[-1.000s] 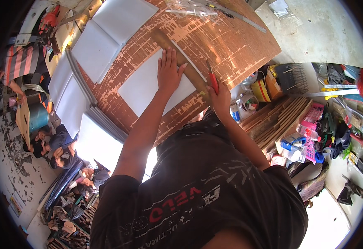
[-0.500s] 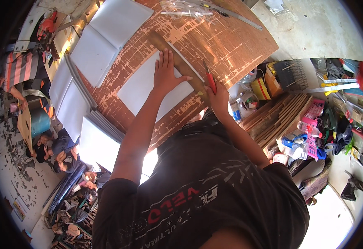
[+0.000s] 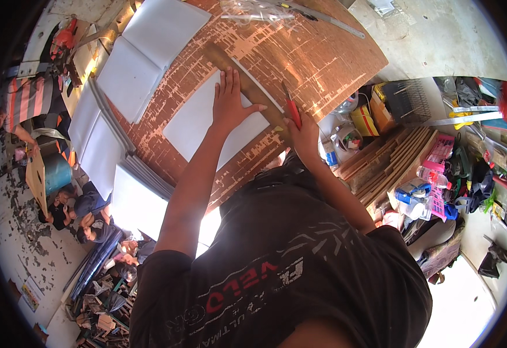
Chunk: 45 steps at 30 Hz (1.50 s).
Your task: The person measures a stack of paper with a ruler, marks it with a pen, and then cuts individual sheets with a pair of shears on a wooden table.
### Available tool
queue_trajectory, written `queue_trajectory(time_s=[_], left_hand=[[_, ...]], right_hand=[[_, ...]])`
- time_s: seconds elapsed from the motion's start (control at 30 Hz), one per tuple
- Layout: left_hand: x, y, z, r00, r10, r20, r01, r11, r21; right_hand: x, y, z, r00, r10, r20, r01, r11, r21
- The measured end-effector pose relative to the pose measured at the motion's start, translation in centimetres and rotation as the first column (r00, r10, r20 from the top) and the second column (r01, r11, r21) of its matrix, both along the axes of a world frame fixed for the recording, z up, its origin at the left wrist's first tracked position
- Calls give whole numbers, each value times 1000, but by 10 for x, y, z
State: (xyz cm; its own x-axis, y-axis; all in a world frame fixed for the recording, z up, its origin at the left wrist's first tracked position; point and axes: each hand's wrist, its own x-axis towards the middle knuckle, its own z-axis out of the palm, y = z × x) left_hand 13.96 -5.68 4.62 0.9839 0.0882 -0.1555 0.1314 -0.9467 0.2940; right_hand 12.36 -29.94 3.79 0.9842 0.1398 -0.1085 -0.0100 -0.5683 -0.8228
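Observation:
My left hand (image 3: 230, 109) lies flat, its thumb spread wide, pressing on a brown wooden strip (image 3: 221, 57) and the white paper (image 3: 190, 120) beneath. The strip runs slantwise along the paper's far right side, with a narrow white edge (image 3: 257, 84) showing beyond it. Closed around a red-handled knife (image 3: 293, 110), my right hand (image 3: 307, 138) is by the strip's near end. The knife's thin blade points away from me, over the board just right of the white edge. Whether its tip touches the board I cannot tell.
The worn brown board (image 3: 323, 64) carries an open stack of white sheets (image 3: 128, 75) at left and a metal ruler (image 3: 337, 24) at the far side. More sheet stacks (image 3: 94, 130) lie left. Wooden strips (image 3: 390, 165) and a pink basket (image 3: 437, 200) stand right. Other people are at left.
Both my hands and the knife hold nearly the same place; the view has shifted slightly. At the far left, a person in a striped top shows a little more.

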Motion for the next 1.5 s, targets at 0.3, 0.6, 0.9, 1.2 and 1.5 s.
queue_trajectory(time_s=[0.3,0.6,0.9,1.2,1.5], left_hand=[[5,-15,13,985,92,-145,-93,996,2],[5,-13,14,970,110,-216,-108,994,20],[8,-16,19,963,119,-241,-121,993,7],[7,-15,23,960,127,-251,-122,992,37],[10,-16,22,948,121,-294,-120,993,20]], right_hand=[[6,-8,10,999,-28,-17,28,999,22],[34,-15,12,997,-6,-75,20,982,187],[113,70,19,961,218,-173,-190,968,163],[120,126,33,962,240,130,-259,954,153],[126,147,24,917,396,-50,-385,844,-373]])
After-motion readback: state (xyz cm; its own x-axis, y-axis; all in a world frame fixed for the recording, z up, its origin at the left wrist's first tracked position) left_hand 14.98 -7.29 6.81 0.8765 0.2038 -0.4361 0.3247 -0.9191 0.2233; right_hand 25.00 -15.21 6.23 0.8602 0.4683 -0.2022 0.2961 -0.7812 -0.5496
